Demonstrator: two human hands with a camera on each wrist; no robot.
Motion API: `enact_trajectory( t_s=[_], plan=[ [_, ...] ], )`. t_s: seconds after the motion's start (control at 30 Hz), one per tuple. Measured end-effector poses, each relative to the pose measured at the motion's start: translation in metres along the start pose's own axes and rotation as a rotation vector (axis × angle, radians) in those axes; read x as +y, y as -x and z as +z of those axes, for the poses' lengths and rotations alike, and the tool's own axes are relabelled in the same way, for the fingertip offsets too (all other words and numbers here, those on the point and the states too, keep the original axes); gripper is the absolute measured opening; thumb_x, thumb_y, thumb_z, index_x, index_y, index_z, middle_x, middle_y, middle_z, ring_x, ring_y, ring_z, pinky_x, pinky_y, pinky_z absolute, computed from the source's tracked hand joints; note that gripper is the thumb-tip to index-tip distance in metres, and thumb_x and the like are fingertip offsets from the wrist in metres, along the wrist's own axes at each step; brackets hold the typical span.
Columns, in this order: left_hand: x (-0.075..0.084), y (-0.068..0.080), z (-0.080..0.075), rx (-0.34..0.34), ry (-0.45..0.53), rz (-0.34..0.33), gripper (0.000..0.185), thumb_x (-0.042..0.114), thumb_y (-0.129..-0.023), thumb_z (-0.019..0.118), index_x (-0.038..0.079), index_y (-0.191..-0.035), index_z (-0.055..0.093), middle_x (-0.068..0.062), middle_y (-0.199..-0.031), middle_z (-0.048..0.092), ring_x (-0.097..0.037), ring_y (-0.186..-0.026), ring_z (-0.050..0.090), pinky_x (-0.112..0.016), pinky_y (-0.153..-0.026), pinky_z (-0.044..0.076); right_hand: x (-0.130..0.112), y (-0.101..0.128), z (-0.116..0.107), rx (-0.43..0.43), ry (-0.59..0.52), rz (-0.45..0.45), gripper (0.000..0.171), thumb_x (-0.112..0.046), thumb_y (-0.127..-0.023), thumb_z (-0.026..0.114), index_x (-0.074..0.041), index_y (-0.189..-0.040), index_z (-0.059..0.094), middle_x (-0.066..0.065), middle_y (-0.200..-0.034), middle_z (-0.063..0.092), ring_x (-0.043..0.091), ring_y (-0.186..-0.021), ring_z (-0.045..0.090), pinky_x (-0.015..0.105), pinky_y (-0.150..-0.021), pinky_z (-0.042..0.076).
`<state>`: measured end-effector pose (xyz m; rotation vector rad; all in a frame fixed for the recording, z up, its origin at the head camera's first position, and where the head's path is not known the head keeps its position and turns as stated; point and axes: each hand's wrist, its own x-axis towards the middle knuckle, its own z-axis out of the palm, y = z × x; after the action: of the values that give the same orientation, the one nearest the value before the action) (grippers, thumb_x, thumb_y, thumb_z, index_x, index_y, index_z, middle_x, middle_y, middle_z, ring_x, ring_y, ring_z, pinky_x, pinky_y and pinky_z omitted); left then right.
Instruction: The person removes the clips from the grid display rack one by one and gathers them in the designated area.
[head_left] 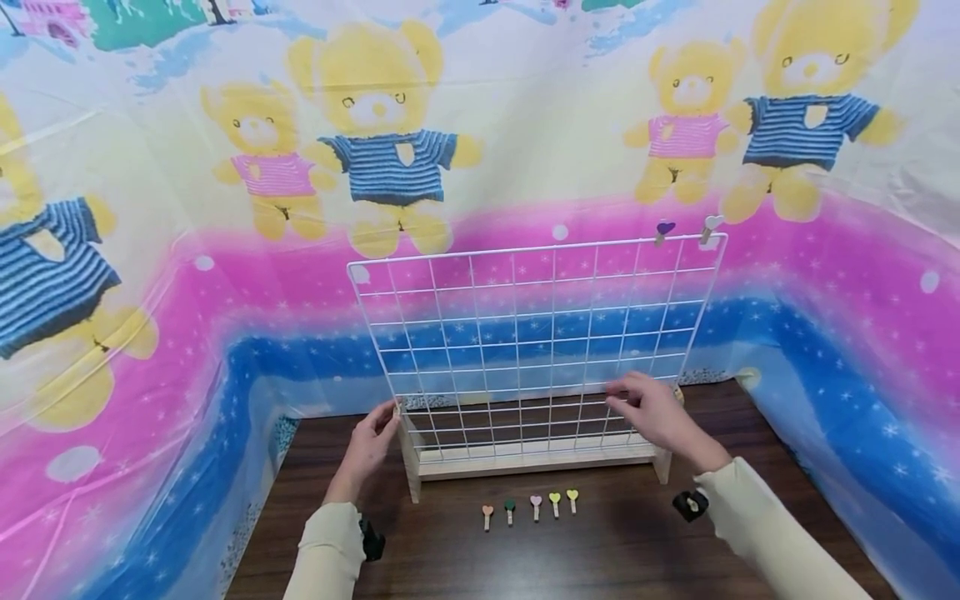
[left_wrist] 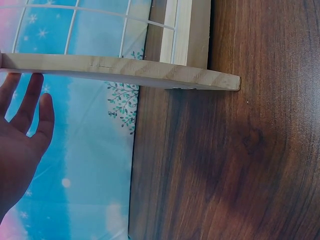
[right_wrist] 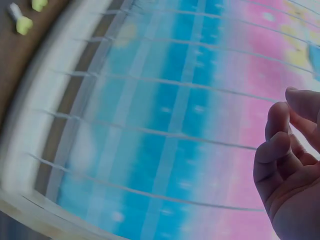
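Note:
A white wire grid rack stands upright on a wooden base. My left hand is at the rack's left wooden side piece, gripping its upper end between thumb and fingers. Several fingers lie along its outer face in the left wrist view. My right hand hovers before the grid's lower right part, its fingers loosely bent and nothing visible between them. On the grid's top bar, near the right corner, sit a purple heart clothespin and a white heart clothespin.
On the brown table in front of the rack, several small heart clothespins lie in a row, among them an orange one, a green one and a pink one. A bear-printed cloth hangs behind and along both sides.

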<state>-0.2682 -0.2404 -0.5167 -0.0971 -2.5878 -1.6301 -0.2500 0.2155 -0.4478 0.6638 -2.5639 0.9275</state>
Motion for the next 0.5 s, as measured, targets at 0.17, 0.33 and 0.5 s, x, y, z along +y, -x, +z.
enact_trajectory(
  t_s=[0.17,0.33,0.5],
  plan=[
    [0.000,0.000,-0.001,-0.001,0.002,-0.008,0.040,0.016,-0.101,0.048,0.008,-0.140,0.046,-0.018,-0.133,0.051,-0.032,-0.122,0.046,-0.049,-0.096,0.041,-0.019,-0.016,-0.039,0.074,0.039,-0.080,0.020,-0.007,-0.085,0.070,-0.007,-0.105,0.070,-0.001,-0.086,0.061,0.005,-0.053,0.046,0.024,-0.046,0.041],
    [0.000,-0.001,-0.001,0.003,-0.008,0.011,0.040,0.015,-0.100,0.048,0.008,-0.139,0.046,-0.019,-0.133,0.050,-0.032,-0.123,0.046,-0.049,-0.095,0.041,-0.040,-0.031,-0.075,0.183,0.060,-0.139,0.021,-0.005,-0.085,0.070,-0.007,-0.106,0.070,-0.003,-0.078,0.057,0.004,-0.051,0.047,0.023,-0.042,0.039],
    [0.000,0.000,0.000,0.008,-0.005,0.015,0.039,0.015,-0.100,0.049,0.008,-0.138,0.047,-0.019,-0.132,0.052,-0.032,-0.122,0.047,-0.049,-0.095,0.042,-0.057,-0.046,-0.106,0.284,0.062,-0.193,0.026,-0.003,-0.085,0.070,-0.006,-0.110,0.069,0.000,-0.080,0.059,0.004,-0.053,0.052,0.019,-0.042,0.039]
  ],
)
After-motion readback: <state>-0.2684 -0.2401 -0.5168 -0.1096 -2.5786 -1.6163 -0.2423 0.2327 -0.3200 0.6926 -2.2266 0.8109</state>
